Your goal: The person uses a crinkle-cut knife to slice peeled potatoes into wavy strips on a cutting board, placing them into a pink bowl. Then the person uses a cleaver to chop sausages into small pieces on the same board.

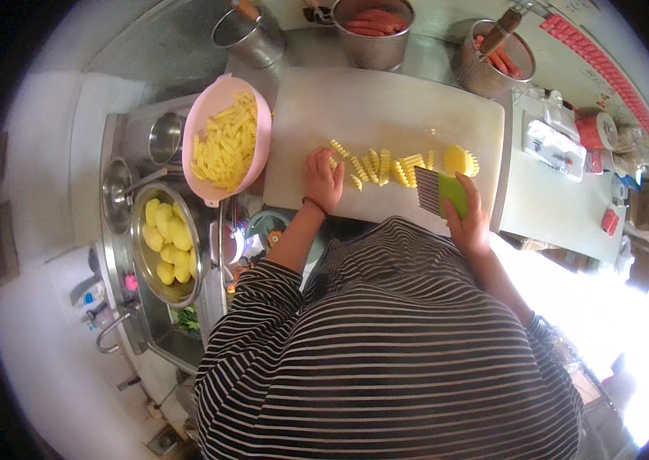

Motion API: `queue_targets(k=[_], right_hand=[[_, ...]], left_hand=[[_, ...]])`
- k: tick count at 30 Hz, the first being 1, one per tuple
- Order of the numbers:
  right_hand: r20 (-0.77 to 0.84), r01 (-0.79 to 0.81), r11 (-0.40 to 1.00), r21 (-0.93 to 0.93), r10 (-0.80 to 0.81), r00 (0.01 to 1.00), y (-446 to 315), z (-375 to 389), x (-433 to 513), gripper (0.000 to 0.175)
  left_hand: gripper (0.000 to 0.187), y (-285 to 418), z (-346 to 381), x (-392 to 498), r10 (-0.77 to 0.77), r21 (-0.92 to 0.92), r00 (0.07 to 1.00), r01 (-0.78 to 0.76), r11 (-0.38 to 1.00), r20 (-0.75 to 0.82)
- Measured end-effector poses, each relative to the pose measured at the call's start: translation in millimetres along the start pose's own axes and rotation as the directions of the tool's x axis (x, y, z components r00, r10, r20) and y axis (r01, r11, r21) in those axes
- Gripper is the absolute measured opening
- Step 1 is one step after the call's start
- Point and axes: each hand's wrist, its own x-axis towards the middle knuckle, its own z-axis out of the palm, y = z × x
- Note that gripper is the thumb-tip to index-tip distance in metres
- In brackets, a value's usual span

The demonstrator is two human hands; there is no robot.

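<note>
My right hand (469, 215) grips the green handle of a crinkle cutter (430, 192), whose wavy metal blade points left over a white cutting board (353, 103). Just beyond that hand, at the board's right, lies a ridged piece of peeled potato (457, 160). Crinkle-cut potato sticks (384, 167) are spread in a loose row left of the blade. My left hand (324, 179) rests low on the board at the row's left end, fingers bent, with a bit of potato beside the fingertips. Whether it holds that bit is unclear.
A pink basin (189, 146) of crinkle-cut sticks stands left of the board. Beyond it, a steel bowl (196, 282) holds peeled potatoes over a sink (172, 339). Metal strainer pots (373, 52) line the back, two containing sausages. A kitchen scale (554, 146) sits at right.
</note>
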Motion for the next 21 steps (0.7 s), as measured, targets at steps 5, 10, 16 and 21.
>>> queue_targets(k=[5, 10, 16, 21], right_hand=[[-0.113, -0.033, 0.999, 0.004, 0.033, 0.993, 18.9, -8.8, -12.3, 0.055], [-0.229, -0.052, 0.988, 0.143, 0.084, 0.97, 28.5, -12.3, -19.4, 0.057], [-0.153, -0.128, 0.975, 0.182, 0.157, 0.976, 30.3, -15.7, -20.7, 0.054], [-0.101, -0.146, 0.981, 0.126, 0.159, 0.982, 32.7, -17.4, -22.0, 0.055]], left_hand=[[0.062, 13.9, 9.3, 23.7, 0.06, 0.143, 0.985, -0.084, 0.986, 0.164], [0.079, 31.8, 9.2, 40.2, 0.243, -0.123, 0.907, -0.213, 0.969, 0.345], [0.07, 51.8, 39.2, 49.6, 0.38, -0.063, 0.806, -0.397, 0.916, 0.454], [0.05, 33.7, 35.4, 57.9, 0.412, -0.024, 0.823, -0.439, 0.898, 0.39]])
